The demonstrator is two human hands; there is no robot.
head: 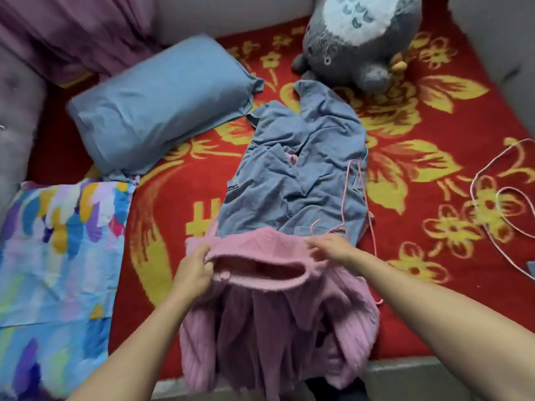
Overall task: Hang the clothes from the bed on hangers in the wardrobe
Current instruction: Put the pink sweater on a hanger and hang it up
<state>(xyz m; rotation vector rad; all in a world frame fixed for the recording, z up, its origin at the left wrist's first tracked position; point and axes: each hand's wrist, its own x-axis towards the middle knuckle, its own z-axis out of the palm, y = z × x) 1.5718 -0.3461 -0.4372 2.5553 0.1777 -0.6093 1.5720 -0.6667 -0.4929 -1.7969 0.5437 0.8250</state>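
At the bed's [434, 328] near edge, left hand [192, 274] and right hand [333, 251] each pinch the pink sweater's [260, 314] opening, fingers closed on it.

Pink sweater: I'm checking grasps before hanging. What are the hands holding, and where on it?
Both hands, left and right, grip the pink sweater at its open neckline edge.

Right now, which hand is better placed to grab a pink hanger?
Right. The loose pink hangers lie on the bedspread's right side, nearer the right hand. The left hand grips the pink sweater's collar and can keep holding it.
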